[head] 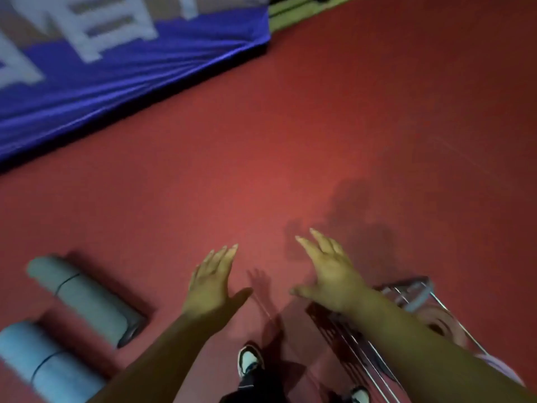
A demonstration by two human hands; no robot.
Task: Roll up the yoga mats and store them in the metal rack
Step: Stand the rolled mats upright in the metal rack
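Note:
Two rolled yoga mats lie on the red floor at the lower left: a grey-green one (87,299) and a light blue one (43,365) nearer to me, each bound with a dark strap. The metal rack (374,338) stands at the lower right, partly behind my right forearm, with a pinkish rolled mat (444,324) inside it. My left hand (213,282) and my right hand (331,270) are stretched forward over the bare floor, fingers straight and spread, holding nothing. The picture is blurred.
A blue banner with large white characters (116,74) lies along the upper left of the red floor (348,126). A yellow-green strip (293,13) shows at the top edge. My shoes (250,359) are at the bottom centre.

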